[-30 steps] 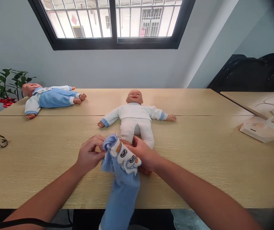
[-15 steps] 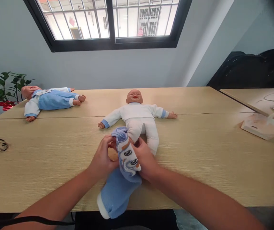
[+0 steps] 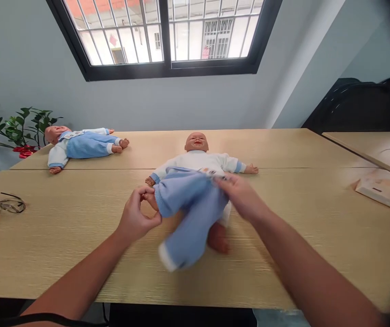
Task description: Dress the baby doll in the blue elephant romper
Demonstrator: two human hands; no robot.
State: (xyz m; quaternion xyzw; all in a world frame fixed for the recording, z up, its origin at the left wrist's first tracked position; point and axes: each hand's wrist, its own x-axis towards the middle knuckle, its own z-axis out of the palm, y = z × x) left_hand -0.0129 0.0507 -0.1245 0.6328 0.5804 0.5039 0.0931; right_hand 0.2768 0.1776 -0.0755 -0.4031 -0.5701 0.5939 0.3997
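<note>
- Left hand (image 3: 135,219): grip half-curled at foot (image 3: 151,200) of white-topped doll (image 3: 197,160); can't tell if clasped.
- Right hand (image 3: 244,195): grip closed, pinching blue pants (image 3: 202,206) at waistband.
- Pants: across doll's middle, above worktop (image 3: 79,236).

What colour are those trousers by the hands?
The trousers are light blue, with a white cuff at one end, shown best in the head view.

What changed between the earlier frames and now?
The blue trousers moved forward, up the doll, the right hand holding the waistband. One foot now emerges from a cuff; the left hand, formerly at the waistband, is there. The other doll and tissue pack stayed put.
</note>
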